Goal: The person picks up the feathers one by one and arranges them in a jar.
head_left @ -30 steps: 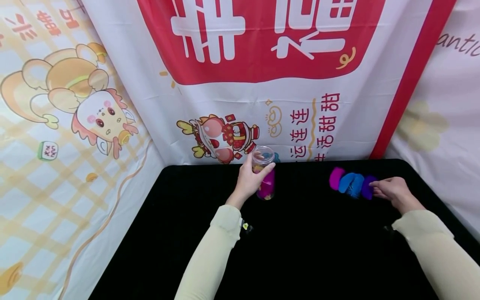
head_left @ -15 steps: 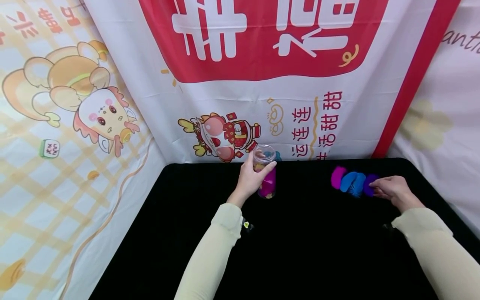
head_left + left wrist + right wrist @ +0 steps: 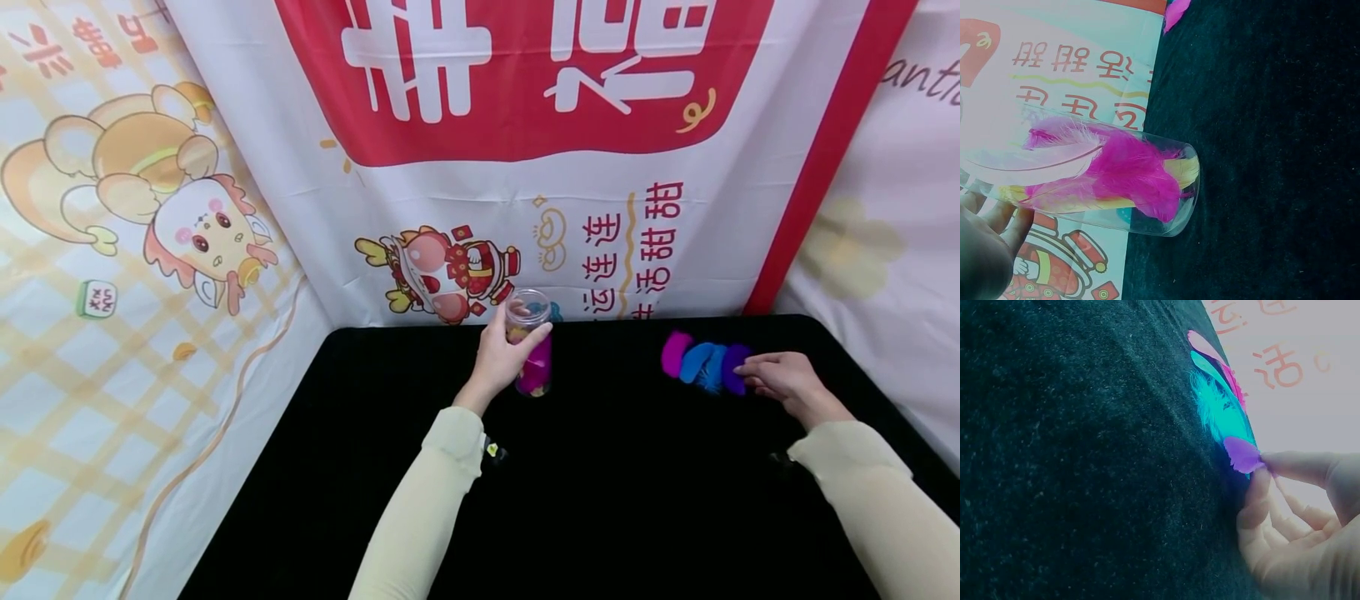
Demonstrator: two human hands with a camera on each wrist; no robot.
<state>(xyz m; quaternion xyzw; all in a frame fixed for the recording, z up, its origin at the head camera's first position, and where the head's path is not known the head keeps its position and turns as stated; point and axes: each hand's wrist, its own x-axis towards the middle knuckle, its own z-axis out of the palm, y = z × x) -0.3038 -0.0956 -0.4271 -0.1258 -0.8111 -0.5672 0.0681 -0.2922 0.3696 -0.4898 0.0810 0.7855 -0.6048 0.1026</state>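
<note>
Two jobs going: left hand (image 3: pixel 499 350) is gripping a jar (image 3: pixel 536 368), right hand (image 3: pixel 791 385), well apart, is pinching a purple feather (image 3: pixel 733 370) beside blue feathers (image 3: pixel 715 367) on the desk (image 3: pixel 637 483). Guessing pickup's happening, gentle lift next?

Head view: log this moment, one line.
left hand: grips clear jar; magenta feathers: inside; right hand: pinches purple feather; blue feathers: alongside

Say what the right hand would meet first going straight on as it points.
Past the rounded purple feather it pinches, the right hand likely meets the fluffy blue feathers first; depth is unclear.
</note>
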